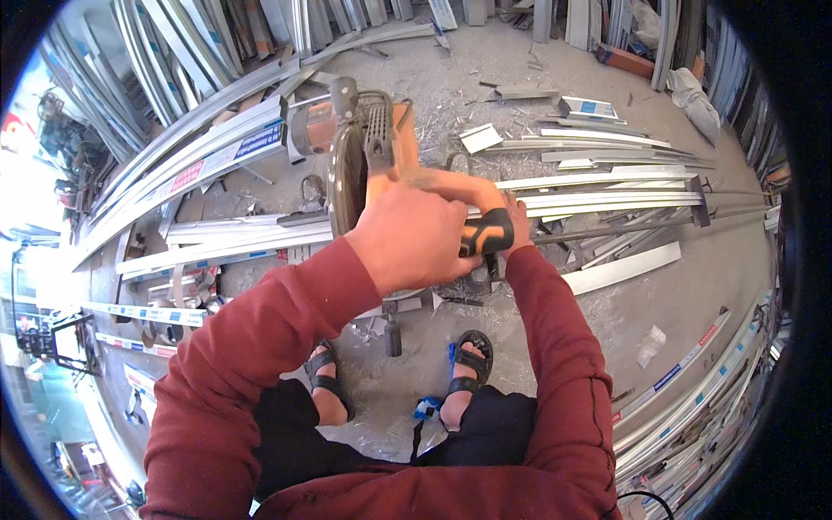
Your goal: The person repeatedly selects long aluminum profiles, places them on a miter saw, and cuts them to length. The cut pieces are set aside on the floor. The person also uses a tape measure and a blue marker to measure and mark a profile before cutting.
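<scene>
My left hand (412, 234) is closed round the black and orange handle (487, 227) of an orange mitre saw (394, 165). The saw's round blade (349, 178) stands upright to the left of that hand. Behind the handle, my right hand (518, 224) presses on the near ends of long white aluminium profiles (607, 201), which run off to the right. Part of its fingers is hidden by the handle. More profiles (247, 236) lie left of the blade, in line with the saw. The blade's lower edge is hidden by my left hand and sleeve.
Offcuts (481, 137) and metal shavings litter the grey floor (485, 69). Stacked profiles (191, 160) lie at the left, and others (693, 425) lie at the lower right. Upright bars (182, 43) lean along the back. My sandalled feet (468, 364) stand near the saw.
</scene>
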